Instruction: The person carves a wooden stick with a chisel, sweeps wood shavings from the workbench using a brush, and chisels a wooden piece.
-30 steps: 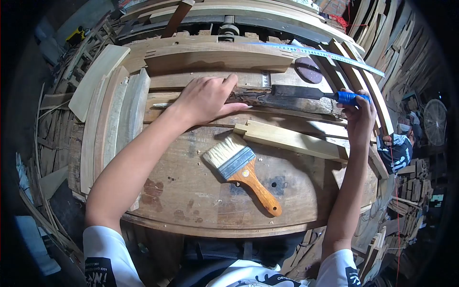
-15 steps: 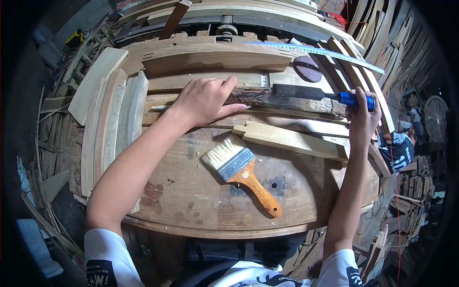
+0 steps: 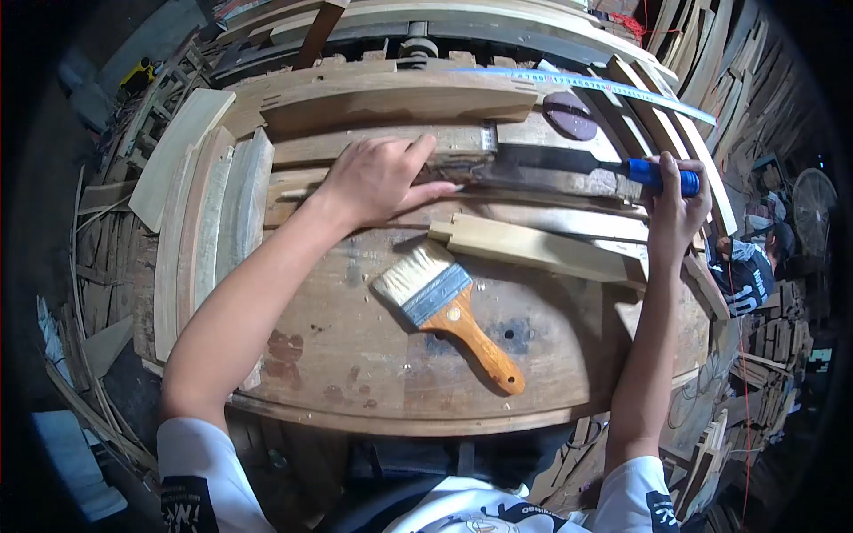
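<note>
My left hand (image 3: 378, 180) presses down on a rough, dark, weathered strip of wood (image 3: 551, 180), thumb along its near side and fingers over its far side. In my right hand (image 3: 677, 195) is a blue-handled tool with a flat dark blade (image 3: 544, 158). The fingers wrap its blue handle, and the blade lies lengthwise over the strip, pointing left; its exact kind is unclear. Just nearer to me rests a pale notched wood piece (image 3: 542, 250). A wide paintbrush (image 3: 453, 315) with a wooden handle lies on the workbench (image 3: 355, 382), bristles toward upper left.
A long board (image 3: 400, 105) stands on edge behind the strip. Beyond it are a steel ruler (image 3: 613, 87) and a dark round disc (image 3: 569, 116). Several boards (image 3: 240, 204) lie at left, more (image 3: 662, 133) at right. Another person (image 3: 746, 271) is off to the right.
The blue-handled tool has shifted slightly left along the strip, its blade now blurred. The view has tilted a little. The other person at right has changed posture.
</note>
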{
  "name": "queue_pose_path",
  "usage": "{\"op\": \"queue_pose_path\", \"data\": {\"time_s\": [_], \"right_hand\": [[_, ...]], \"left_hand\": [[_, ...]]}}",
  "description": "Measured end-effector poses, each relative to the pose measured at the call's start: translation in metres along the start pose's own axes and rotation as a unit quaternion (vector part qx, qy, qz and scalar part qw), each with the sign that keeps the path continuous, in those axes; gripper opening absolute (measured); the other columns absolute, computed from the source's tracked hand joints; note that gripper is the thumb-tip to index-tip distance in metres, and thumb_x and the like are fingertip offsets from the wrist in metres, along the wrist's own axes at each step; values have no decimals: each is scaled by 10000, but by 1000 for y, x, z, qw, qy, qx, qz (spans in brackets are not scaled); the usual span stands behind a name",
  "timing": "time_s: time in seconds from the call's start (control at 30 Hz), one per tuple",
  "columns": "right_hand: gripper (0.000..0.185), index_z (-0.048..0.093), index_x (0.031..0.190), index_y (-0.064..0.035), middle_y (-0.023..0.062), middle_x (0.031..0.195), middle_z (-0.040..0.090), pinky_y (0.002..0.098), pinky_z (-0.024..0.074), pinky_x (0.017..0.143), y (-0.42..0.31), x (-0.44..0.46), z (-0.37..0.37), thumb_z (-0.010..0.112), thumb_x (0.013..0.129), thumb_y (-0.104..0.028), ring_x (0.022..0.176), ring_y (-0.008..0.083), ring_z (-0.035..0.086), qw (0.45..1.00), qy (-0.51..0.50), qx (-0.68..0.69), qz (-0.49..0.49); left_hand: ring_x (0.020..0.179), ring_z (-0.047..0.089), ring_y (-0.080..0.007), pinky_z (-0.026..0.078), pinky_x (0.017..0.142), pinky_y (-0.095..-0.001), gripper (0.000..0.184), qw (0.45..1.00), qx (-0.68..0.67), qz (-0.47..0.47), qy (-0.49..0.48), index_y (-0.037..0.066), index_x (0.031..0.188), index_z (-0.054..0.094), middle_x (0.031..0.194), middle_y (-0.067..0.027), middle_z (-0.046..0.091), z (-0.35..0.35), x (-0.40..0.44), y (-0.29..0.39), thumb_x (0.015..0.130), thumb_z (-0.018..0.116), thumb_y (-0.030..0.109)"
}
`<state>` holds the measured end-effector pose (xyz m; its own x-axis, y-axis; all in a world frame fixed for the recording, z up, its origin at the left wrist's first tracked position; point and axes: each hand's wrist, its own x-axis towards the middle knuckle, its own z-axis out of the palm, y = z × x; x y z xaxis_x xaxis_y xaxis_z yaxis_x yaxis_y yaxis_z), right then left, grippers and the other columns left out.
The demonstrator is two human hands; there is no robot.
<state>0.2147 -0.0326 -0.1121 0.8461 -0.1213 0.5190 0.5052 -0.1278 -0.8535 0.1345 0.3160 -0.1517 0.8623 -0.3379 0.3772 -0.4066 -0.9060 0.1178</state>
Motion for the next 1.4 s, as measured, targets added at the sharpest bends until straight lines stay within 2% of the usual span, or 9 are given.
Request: {"op": "queue_pose_path", "data": {"time_s": [0.2, 0.33, 0.53, 0.7, 0.9, 1.0, 1.23, 1.33, 1.4], "right_hand": [[169, 538, 927, -66, 117, 827, 731, 193, 416, 451, 5, -1, 1, 670, 986, -152, 568, 83, 602, 1000, 6, 20, 16], [167, 520, 951, -62, 124, 804, 726, 194, 425, 434, 7, -2, 2, 666, 988, -133, 517, 86, 589, 999, 2, 36, 11], [196, 502, 926, -70, 111, 774, 715, 192, 401, 405, 12, -2, 0, 666, 989, -155, 490, 77, 575, 999, -6, 27, 18], [210, 499, 920, -57, 110, 760, 704, 200, 406, 405, 16, -1, -1, 670, 986, -160, 503, 89, 592, 1000, -18, 18, 18], [206, 507, 932, -47, 82, 723, 662, 209, 419, 409, 17, 1, -1, 670, 987, -161, 499, 100, 601, 999, -28, 15, 25], [223, 523, 936, -56, 64, 722, 635, 220, 445, 430, 21, 1, -3, 674, 988, -213, 519, 92, 600, 998, -37, 36, 32], [218, 536, 936, -60, 45, 736, 610, 227, 479, 448, 23, -1, 2, 668, 994, -223, 529, 96, 596, 998, -52, 11, 40], [199, 537, 903, -51, 15, 739, 576, 211, 460, 439, 5, -18, 30, 670, 986, -174, 545, 55, 553, 994, -103, -14, 25], [195, 534, 893, -49, 16, 697, 589, 208, 443, 406, 13, -16, 36, 692, 960, -142, 499, 78, 582, 997, -68, 16, 22]], "left_hand": [[757, 691, -385, 564, 658, -452, 499, 1000, 0, -3, 7, 20, 991, 602, 785, -180, 671, 2, -1, -1, 866, 740, 483], [740, 721, -326, 580, 645, -406, 492, 1000, 7, -2, 8, 31, 987, 629, 769, -163, 693, -2, 1, 2, 856, 759, 487], [712, 723, -323, 583, 640, -399, 501, 1000, -2, 4, 18, 33, 958, 653, 761, -164, 705, 3, 0, -4, 838, 770, 505], [575, 690, -309, 560, 538, -400, 538, 996, -15, 38, 84, 31, 888, 638, 587, -147, 633, 4, 0, -6, 853, 736, 559], [555, 682, -304, 548, 525, -383, 541, 994, -15, 49, 95, 33, 863, 643, 556, -134, 616, 8, -1, -10, 830, 761, 561], [652, 718, -302, 569, 590, -362, 511, 998, -13, 19, 50, 44, 912, 673, 705, -151, 700, 7, -3, -10, 790, 809, 521], [640, 714, -306, 567, 590, -379, 505, 999, -12, 16, 47, 44, 927, 680, 697, -148, 699, 6, -5, -8, 792, 807, 514], [637, 712, -319, 567, 596, -397, 472, 998, -28, 20, 53, 40, 925, 678, 688, -149, 697, 8, -2, -7, 788, 814, 471], [640, 712, -328, 566, 601, -412, 444, 998, -32, 14, 60, 35, 922, 676, 687, -151, 697, 8, -4, -9, 786, 816, 434]]}}
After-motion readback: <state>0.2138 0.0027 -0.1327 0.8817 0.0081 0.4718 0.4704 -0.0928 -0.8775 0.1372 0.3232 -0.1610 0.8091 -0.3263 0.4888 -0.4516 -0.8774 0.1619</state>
